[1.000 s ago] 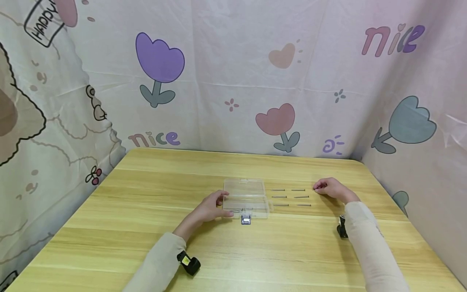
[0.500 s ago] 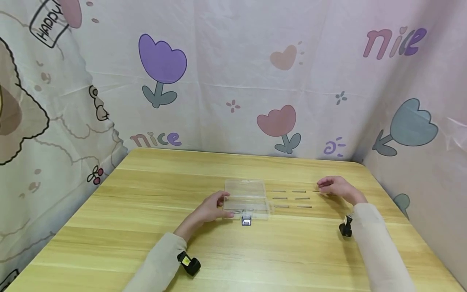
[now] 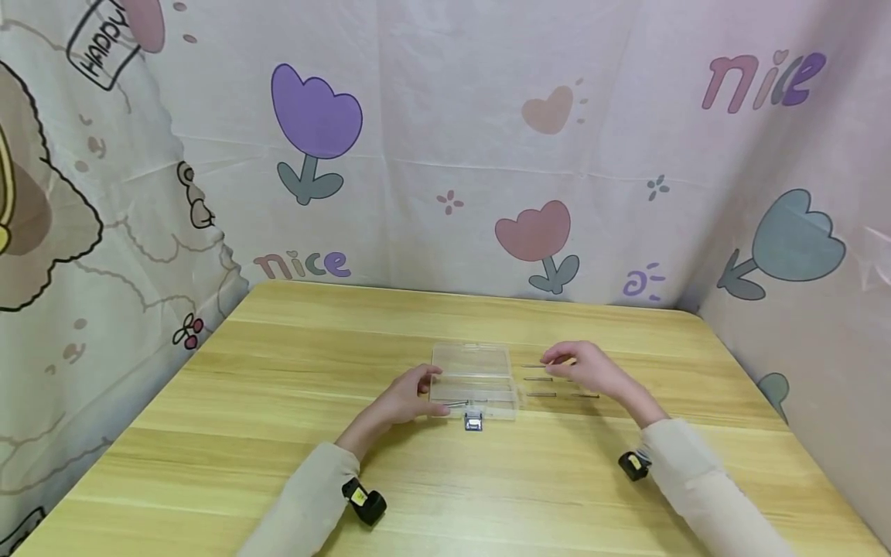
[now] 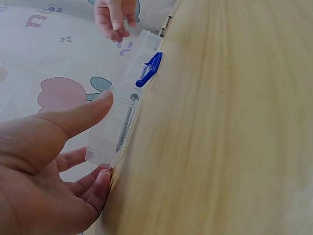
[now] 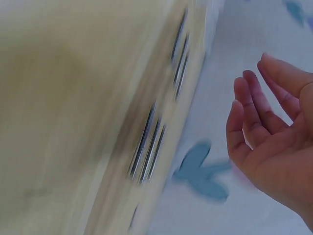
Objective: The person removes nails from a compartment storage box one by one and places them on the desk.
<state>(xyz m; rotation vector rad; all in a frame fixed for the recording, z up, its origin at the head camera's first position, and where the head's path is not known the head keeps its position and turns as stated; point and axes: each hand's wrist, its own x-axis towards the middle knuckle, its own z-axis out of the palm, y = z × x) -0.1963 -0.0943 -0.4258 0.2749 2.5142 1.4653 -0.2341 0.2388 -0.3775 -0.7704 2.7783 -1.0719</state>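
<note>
A clear plastic box (image 3: 480, 387) with its lid raised lies near the middle of the table. My left hand (image 3: 404, 396) grips the box's left end, thumb at the front and fingers at the back. Inside the box lie a few nails (image 4: 125, 128); a blue latch (image 4: 150, 71) hangs at its front. Right of the box, loose nails (image 3: 541, 395) lie in rows on the table, some hidden under my right hand (image 3: 588, 367). In the right wrist view, that hand's fingers are loosely bent with nothing between them, above the blurred nails (image 5: 142, 142).
The wooden table (image 3: 418, 487) ends at the back against a printed cloth (image 3: 418, 116). More cloth hangs along the left and right sides. A black wrist camera (image 3: 363, 503) sits on the left sleeve, another black camera (image 3: 634, 465) on the right.
My right hand has let go of a nail at the right end of the back row and moved left over the nails toward the box. The left hand stays on the box.
</note>
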